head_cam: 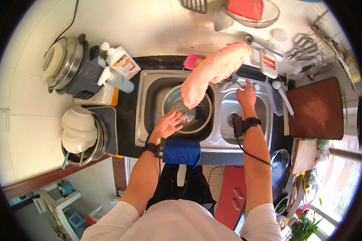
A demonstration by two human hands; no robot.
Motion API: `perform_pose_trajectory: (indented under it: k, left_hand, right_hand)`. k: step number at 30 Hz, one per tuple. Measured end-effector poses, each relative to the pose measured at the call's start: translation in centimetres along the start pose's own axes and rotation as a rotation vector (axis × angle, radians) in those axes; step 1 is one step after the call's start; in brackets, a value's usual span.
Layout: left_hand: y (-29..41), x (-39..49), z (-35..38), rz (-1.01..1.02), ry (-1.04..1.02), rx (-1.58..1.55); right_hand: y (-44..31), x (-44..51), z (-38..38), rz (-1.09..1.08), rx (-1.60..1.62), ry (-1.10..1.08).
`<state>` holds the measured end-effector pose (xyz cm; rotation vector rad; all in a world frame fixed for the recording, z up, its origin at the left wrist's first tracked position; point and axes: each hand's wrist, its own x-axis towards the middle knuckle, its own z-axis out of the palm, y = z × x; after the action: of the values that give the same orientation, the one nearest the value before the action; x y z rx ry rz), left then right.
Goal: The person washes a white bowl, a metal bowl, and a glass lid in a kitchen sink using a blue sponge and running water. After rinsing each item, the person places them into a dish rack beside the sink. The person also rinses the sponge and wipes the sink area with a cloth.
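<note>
My left hand (168, 124), fingers apart, is over the near left part of a round metal bowl (209, 116) in the large left sink basin. A clear, shiny item (185, 113), perhaps water or plastic, shows in the bowl beside my fingertips. My right hand (247, 95) reaches to the faucet lever (239, 83) behind the small right basin (229, 102), index finger extended; whether it grips the lever is unclear. A pink, fuzzy cover (217, 66) hangs over the faucet and spans from the back wall to above the bowl, hiding most of the spout.
A blue cloth (182, 152) drapes over the sink's front edge. White bowls (79, 129) on metal pans, a spray bottle (120, 80), a white bottle (123, 63) and an electric cooker (75, 69) stand left. A brown cutting board (316, 108) and a glass bowl (280, 161) are right.
</note>
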<state>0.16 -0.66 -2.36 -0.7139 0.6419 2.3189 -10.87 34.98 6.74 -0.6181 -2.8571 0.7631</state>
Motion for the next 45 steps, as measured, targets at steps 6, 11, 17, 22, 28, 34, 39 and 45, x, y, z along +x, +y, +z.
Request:
perform_pose_trajectory:
  k: [6, 11, 17, 22, 28, 34, 39, 45]
  left_hand:
    - [-1.4, -1.3, -1.1, 0.041, -0.121, -0.148]
    - [-1.6, -2.9, -1.1, 0.088, 0.05, -0.164]
    - [-0.4, -3.6, 2.3, 0.051, 0.054, -0.094]
    - [2.8, -4.5, 4.4, 0.103, 0.396, 1.048]
    - [1.0, -2.3, 9.6, 1.093, -0.129, 1.508]
    - [2.7, 0.1, 9.6, 0.541, 0.097, 1.289]
    - [4.5, 0.3, 7.7, 0.6, 0.073, 1.123]
    - [6.1, 0.5, 6.4, 0.774, 0.287, 1.379]
  right_hand:
    - [0.0, -2.7, 1.2, -0.017, 0.132, 0.175]
    - [-4.0, -13.8, 2.7, -0.235, 0.306, -0.14]
    - [-8.2, -21.0, 7.4, -0.509, 0.179, -0.161]
    - [-5.2, -21.4, 7.4, -0.363, 0.063, -0.075]
    - [-3.6, -23.3, 6.0, -0.403, 0.097, 0.044]
    - [-1.4, -24.4, 2.4, -0.519, 0.093, 0.062]
    - [0.2, -24.0, 1.3, -0.219, 0.033, 0.059]
    - [0.4, -22.4, 1.8, 0.092, 0.143, 0.308]
